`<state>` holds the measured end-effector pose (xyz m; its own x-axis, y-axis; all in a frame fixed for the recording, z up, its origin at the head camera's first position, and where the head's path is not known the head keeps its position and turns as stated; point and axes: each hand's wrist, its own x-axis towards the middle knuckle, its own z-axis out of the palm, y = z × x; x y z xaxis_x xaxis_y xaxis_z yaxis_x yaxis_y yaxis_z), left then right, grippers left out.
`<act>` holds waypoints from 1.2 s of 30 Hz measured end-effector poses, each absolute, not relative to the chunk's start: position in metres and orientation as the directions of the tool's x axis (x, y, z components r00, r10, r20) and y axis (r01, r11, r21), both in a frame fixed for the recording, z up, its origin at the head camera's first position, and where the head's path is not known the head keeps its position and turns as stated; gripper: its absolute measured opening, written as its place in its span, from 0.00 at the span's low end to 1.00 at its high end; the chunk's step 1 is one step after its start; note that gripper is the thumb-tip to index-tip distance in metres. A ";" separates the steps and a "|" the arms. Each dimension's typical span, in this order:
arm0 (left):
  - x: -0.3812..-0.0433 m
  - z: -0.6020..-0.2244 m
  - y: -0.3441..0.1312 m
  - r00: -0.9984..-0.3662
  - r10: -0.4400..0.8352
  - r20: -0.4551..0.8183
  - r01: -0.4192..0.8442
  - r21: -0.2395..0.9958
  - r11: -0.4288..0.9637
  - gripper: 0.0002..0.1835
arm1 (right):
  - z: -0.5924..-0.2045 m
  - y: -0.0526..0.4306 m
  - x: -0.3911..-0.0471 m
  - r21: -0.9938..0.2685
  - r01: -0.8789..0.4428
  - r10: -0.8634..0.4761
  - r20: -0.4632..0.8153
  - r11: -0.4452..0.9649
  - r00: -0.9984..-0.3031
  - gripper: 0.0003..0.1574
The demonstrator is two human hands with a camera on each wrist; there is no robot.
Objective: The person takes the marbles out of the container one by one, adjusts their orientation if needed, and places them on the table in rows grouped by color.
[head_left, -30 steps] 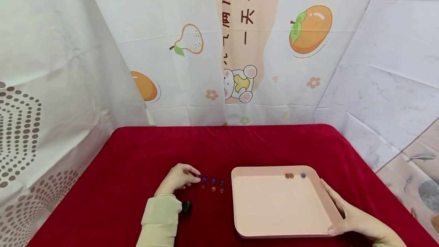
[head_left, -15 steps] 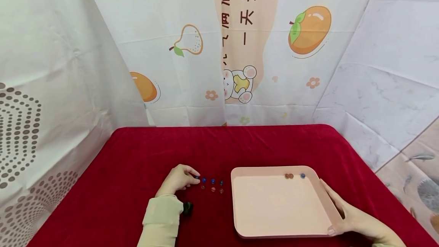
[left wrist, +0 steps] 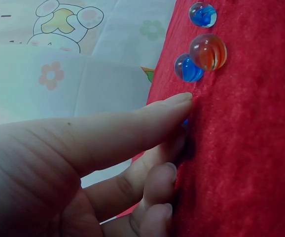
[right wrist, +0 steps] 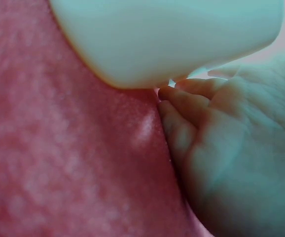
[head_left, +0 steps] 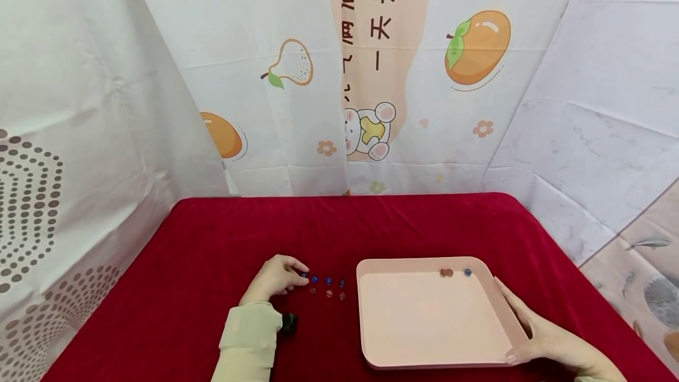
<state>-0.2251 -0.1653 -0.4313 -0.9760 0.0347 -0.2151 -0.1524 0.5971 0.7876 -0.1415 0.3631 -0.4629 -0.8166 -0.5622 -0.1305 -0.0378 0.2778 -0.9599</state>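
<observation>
My left hand [head_left: 277,279] is low over the red cloth, its thumb and forefinger pinching a blue marble [head_left: 305,275] at the left end of a row. Only a sliver of that marble [left wrist: 185,121] shows past the thumb in the left wrist view. To its right lie three more blue marbles [head_left: 328,281], with three reddish-orange marbles [head_left: 329,293] in a line nearer me. A shallow pink tray [head_left: 366,323] stands right of them. My right hand [head_left: 541,341] grips its near right corner, thumb over the rim and fingers along the outer wall, seen close in the right wrist view.
Inside the tray, two brown-orange marbles [head_left: 447,273] and one blue marble [head_left: 468,272] sit by the far wall. A dark strapped-on device [head_left: 289,323] juts from the left wrist. Printed white curtains [head_left: 265,122] hang behind the red-covered table [head_left: 424,223].
</observation>
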 end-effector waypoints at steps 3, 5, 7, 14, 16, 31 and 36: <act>-0.225 -0.431 -0.165 -0.974 0.034 -0.222 -0.159 0.789 0.594 0.09 | -0.462 0.363 -0.142 -0.962 -0.004 -0.559 -0.155 0.274 -0.814 0.68; -0.225 -0.430 -0.165 -0.974 0.036 -0.224 -0.160 0.790 0.591 0.09 | -0.462 0.363 -0.142 -0.962 0.012 -0.560 -0.168 0.272 -0.812 0.68; -0.225 -0.430 -0.166 -0.974 0.039 -0.225 -0.159 0.792 0.590 0.09 | -0.462 0.363 -0.142 -0.961 0.025 -0.558 -0.181 0.276 -0.810 0.68; -0.227 -0.427 -0.169 -0.976 0.032 -0.215 -0.156 0.795 0.586 0.10 | -0.462 0.364 -0.142 -0.961 -0.013 -0.561 -0.150 0.276 -0.814 0.68; -0.226 -0.424 -0.168 -0.979 0.024 -0.203 -0.150 0.796 0.586 0.11 | -0.462 0.364 -0.142 -0.961 -0.013 -0.560 -0.150 0.276 -0.815 0.68; -0.216 -0.397 -0.145 -0.999 0.037 -0.016 0.007 0.832 0.555 0.11 | -0.462 0.362 -0.142 -0.969 0.041 -0.560 -0.176 0.246 -0.810 0.68; -0.215 -0.389 -0.135 -0.997 0.018 0.069 0.068 0.845 0.530 0.10 | -0.462 0.362 -0.143 -0.971 0.042 -0.566 -0.172 0.235 -0.806 0.69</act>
<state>-0.2148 -0.1352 -0.3895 -0.9974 0.0177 0.0691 0.0680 0.5300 0.8453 -0.1428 0.3621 -0.4623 -0.8064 -0.5658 -0.1721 0.0423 0.2350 -0.9711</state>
